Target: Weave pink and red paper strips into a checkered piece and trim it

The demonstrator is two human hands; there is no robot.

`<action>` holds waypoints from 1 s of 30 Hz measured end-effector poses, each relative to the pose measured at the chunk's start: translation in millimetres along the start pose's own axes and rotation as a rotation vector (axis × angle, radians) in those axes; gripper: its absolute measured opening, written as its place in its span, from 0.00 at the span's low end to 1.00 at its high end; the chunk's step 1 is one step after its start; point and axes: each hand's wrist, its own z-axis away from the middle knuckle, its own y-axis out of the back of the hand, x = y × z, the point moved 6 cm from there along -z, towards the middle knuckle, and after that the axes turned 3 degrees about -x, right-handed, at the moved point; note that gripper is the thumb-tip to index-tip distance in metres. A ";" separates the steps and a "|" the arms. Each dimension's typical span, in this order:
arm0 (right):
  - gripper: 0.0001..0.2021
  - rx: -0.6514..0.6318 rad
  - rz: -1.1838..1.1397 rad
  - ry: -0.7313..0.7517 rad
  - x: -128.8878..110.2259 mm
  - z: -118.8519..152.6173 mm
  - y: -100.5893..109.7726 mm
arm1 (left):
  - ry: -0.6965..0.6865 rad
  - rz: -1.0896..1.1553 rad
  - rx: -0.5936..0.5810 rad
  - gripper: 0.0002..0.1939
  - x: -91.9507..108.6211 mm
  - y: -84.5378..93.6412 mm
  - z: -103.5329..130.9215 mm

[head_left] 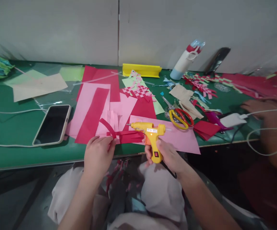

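A yellow hot glue gun (151, 129) is gripped in my right hand (163, 151), its nozzle pointing left and a small light glowing on its body. Between the fingers of my left hand (99, 153), at the near table edge, is a narrow red strip (108, 127) that curves up and to the left. More red strips (132, 136) lie flat between the two hands. Pale pink strips (114, 119) rest just beyond the left fingers, on pink and red sheets (90, 118). Behind the glue gun sits a red and pink woven checkered piece (138, 91).
Left of the sheets lies a phone (53, 124) with cables. Scissors (178, 116) with yellow and red handles lie right of the glue gun. A white and blue bottle (186, 60) and a yellow folded piece (142, 70) stand at the back. Another person's arm (272, 127) is at right.
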 end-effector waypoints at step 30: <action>0.24 -0.011 0.565 -0.212 15.6 15.9 -25.3 | -0.039 -0.044 0.018 0.12 -1.3 -0.3 4.6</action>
